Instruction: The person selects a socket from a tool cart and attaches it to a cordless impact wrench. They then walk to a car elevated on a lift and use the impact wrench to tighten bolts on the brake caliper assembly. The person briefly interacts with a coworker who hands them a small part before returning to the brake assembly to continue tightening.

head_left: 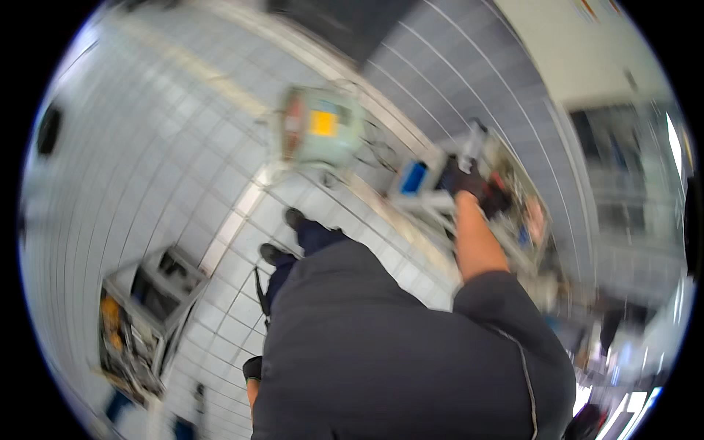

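Head view: the gloved right hand [463,178] reaches out to a cluttered bench [506,213]; motion blur hides whether it grips anything. The left hand [253,368], low beside the torso, hangs away from the bench, its grip unclear.

A pale green box-shaped unit [320,126], blurred, stands far centre on the tiled floor, bearing a square yellow label [323,122] with a reddish patch [295,121] to its left. To its right, a small blue rectangular panel [413,177] shows on a white device.
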`<control>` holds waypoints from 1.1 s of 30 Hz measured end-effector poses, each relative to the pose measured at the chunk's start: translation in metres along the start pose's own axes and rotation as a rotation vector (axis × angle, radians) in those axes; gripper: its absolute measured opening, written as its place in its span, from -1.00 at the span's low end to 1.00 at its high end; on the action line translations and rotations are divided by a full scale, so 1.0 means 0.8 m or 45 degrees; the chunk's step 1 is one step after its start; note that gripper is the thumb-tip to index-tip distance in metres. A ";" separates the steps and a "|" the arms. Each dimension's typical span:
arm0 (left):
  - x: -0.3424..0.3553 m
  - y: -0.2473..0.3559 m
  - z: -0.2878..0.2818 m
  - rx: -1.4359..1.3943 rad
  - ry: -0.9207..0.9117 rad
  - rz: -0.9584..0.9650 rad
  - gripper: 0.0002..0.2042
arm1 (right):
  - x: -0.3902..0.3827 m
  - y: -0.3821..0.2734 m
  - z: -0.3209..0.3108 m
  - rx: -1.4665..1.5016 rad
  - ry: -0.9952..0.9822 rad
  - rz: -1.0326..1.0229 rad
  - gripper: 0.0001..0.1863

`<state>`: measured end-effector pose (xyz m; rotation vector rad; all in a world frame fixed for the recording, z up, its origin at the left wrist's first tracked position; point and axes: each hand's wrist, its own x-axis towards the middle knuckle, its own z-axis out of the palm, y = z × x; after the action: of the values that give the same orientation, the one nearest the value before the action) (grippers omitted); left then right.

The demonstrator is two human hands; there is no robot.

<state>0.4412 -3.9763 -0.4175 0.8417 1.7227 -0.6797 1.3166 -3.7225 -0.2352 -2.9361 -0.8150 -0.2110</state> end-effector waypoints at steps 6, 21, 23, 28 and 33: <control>0.032 0.059 -0.295 -0.223 0.061 0.255 -0.72 | -0.221 0.241 -0.043 0.116 -0.439 0.852 -0.46; -0.056 0.405 -0.131 0.545 0.045 0.972 -0.84 | 0.008 0.645 0.027 0.360 -0.412 0.607 -0.47; -0.123 0.465 -0.050 1.221 0.168 1.367 -0.74 | 0.038 0.658 0.036 0.383 -0.503 0.445 -0.50; -0.195 0.483 -0.017 0.341 0.137 0.672 -0.81 | 0.112 0.670 0.059 0.341 -0.612 0.461 -0.37; -0.283 0.541 0.017 -0.034 0.305 0.389 -0.76 | 0.157 0.655 0.072 0.330 -0.692 0.499 -0.38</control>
<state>0.8423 -3.7783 -0.2218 1.1757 1.7576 -0.3602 1.7010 -4.0991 -0.2968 -2.8382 -0.2532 0.6866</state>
